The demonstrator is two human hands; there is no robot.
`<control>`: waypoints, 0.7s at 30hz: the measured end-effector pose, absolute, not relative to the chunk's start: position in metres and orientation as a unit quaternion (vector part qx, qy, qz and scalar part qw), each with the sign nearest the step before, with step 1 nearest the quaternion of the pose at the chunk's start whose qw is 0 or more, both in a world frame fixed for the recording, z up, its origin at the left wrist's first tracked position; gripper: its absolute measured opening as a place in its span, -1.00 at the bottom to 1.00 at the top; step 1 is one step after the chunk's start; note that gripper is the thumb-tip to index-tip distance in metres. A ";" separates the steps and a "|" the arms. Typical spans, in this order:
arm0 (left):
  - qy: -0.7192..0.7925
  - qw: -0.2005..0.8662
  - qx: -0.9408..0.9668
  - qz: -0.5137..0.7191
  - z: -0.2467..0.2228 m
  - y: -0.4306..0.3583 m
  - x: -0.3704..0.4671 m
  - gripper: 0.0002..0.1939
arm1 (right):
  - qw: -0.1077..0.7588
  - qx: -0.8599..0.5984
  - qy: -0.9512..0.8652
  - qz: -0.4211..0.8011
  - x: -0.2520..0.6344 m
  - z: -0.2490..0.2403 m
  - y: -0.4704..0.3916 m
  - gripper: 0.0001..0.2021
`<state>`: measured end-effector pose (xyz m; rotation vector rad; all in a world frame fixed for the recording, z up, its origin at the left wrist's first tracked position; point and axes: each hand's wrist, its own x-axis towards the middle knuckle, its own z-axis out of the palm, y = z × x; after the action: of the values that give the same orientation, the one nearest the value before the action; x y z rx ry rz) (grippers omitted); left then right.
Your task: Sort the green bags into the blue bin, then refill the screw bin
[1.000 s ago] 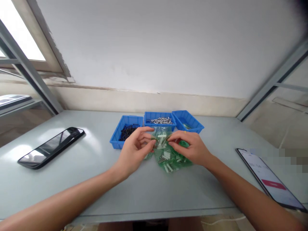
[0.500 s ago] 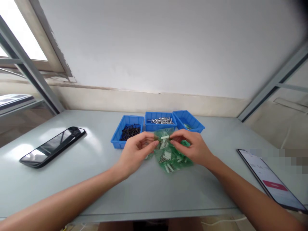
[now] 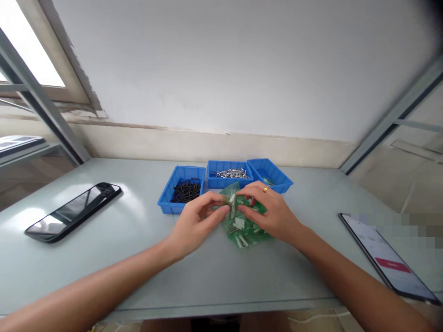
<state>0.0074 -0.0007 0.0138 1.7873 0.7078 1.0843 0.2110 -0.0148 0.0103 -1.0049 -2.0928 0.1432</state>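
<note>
A small clear green plastic bag (image 3: 232, 203), holding white plugs and metal screws, stands raised between my hands. My left hand (image 3: 197, 220) pinches its left edge between thumb and fingers. On the other side, my right hand (image 3: 268, 207), with a gold ring, has its thumb and fingertips closed at the bag's right edge. Below and behind lie more green bags (image 3: 242, 230) with white plugs and screws inside, partly covered by my right hand.
Behind my hands sit a blue bin of black screws (image 3: 187, 190), a blue bin of silver screws or nails (image 3: 231, 173) and a third blue bin (image 3: 273, 174) with a little green plastic inside. A dark phone-like device (image 3: 74, 212) lies left; a lit phone (image 3: 387, 258) lies right.
My hands have drawn closer together, and the held bag now looks narrower and creased between them. My right hand has shifted left. The view has moved slightly.
</note>
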 end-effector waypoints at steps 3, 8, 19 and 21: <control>0.265 0.387 0.775 0.423 0.011 0.001 0.005 -0.82 | 0.377 -0.395 -0.830 0.110 0.210 0.011 -0.017 -0.70; 0.225 0.303 0.831 0.410 0.009 0.000 0.004 -0.78 | 0.389 -0.408 -0.806 0.181 0.207 0.011 -0.019 -0.81; 0.313 0.480 0.692 0.439 0.008 0.007 0.009 -0.90 | 0.381 -0.430 -0.745 0.339 0.207 0.006 -0.016 -0.81; 0.322 0.488 0.689 0.429 0.010 0.006 0.009 -0.92 | 0.386 -0.431 -0.742 0.339 0.207 0.008 -0.016 -0.80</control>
<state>0.0086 0.0059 0.0100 1.6752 0.7836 1.0425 0.2075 -0.0159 0.0077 -1.0965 -1.8906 0.8631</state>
